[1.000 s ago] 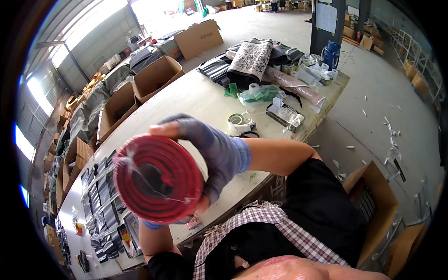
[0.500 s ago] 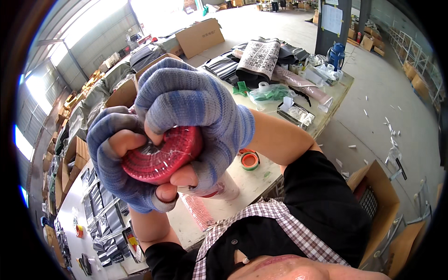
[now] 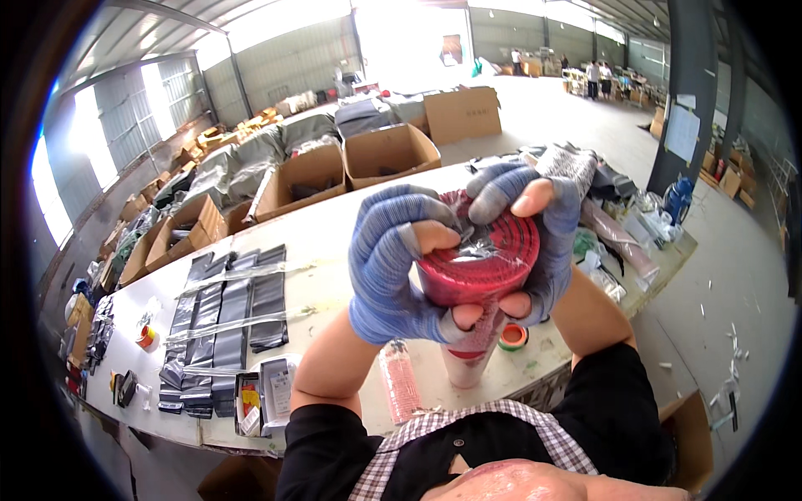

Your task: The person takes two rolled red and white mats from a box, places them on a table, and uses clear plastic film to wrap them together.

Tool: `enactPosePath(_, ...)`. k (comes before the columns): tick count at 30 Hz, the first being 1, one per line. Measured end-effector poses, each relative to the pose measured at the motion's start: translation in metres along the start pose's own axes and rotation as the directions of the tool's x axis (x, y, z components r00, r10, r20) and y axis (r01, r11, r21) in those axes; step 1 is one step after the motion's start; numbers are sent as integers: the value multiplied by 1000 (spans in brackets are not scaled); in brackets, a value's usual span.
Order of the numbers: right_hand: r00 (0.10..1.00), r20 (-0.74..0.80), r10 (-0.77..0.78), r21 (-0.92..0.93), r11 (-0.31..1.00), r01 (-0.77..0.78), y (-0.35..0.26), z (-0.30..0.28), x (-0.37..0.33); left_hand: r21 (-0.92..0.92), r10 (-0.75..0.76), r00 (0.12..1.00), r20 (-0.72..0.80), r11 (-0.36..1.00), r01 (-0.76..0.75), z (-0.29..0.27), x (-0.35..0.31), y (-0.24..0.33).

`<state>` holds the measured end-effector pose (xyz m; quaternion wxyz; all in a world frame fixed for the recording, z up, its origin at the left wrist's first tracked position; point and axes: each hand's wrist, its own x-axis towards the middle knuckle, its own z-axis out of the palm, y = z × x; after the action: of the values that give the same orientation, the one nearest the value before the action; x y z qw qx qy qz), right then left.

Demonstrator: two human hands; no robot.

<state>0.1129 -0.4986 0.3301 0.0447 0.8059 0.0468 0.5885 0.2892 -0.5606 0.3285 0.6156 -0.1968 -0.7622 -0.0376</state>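
Both hands wear blue-grey knit gloves with bare fingertips. Between them stands a red rolled-up mat point(image 3: 484, 280) in clear plastic film, its coiled upper end towards me and its lower, pale pink part reaching down by the table. My left hand point(image 3: 386, 263) is wrapped round the left side of this end, my right hand point(image 3: 551, 246) round the right. Fingertips of both hands press on the crumpled film over the coil's middle, and the thumbs rest low on its near side. Beside the roll's foot are a pink patterned roll point(image 3: 399, 382) and a roll of tape point(image 3: 513, 336).
Flat dark plastic bags point(image 3: 230, 321) lie in a row on the white table point(image 3: 322, 275), near a small open box point(image 3: 261, 401). Open cardboard boxes point(image 3: 391, 154) line the far side. A patterned roll point(image 3: 568, 164) and plastic-wrapped goods crowd the right end.
The view has swung left and up, so the hands and the roll appear further right and lower. My fingers have shifted on the film; both hands still hold the roll's end.
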Motion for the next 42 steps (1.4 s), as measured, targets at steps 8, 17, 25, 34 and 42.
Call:
enactPosePath(8,993,-22,118,-210,970,-120,-25,9,7,-139,-118,989,-92,985,105,2,-16,18)
enactPosePath(17,968,230,102,-351,936,-16,-11,-13,38,30,4,999,33,1000,-5,-4,7,-3)
enactPosePath(25,914,366,173,-419,908,-4,-19,-34,38,-50,77,996,-38,996,-79,22,5,-16)
enactPosePath(34,892,453,-1,-528,805,269,-11,-47,31,76,-291,945,152,956,283,6,32,11)
enactPosePath(42,991,72,-109,-513,849,130,5,-15,12,-207,-429,902,-50,888,411,22,13,18)
